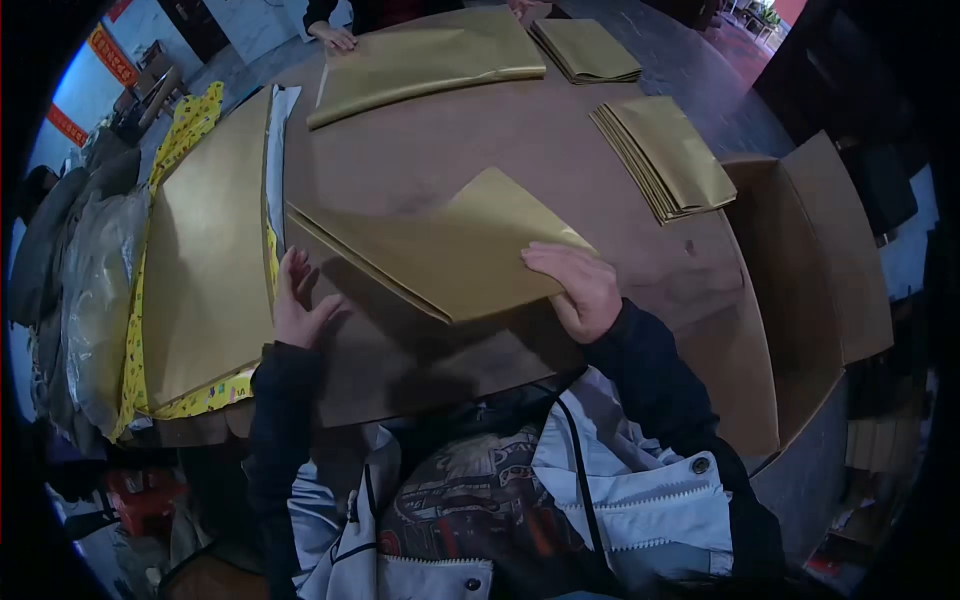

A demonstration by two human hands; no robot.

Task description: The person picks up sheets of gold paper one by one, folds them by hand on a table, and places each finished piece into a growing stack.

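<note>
My right hand [577,287] grips the right edge of a folded sheet of gold paper [450,245], thumb underneath and fingers on top. The folded paper is raised and tilted above the brown table, its left end sticking up and out. My left hand [298,303] is open, fingers apart, just left of the folded paper and not touching it. Close beside that hand lies a stack of flat gold sheets [205,260], with yellow patterned paper [135,330] showing around its edges.
Across the table [400,165], another person's hand [335,38] rests by a large folded gold sheet [430,60]. Two piles of folded gold paper, a far pile [588,48] and a nearer pile [668,155], lie at the right. An open cardboard box [835,250] stands against the right edge.
</note>
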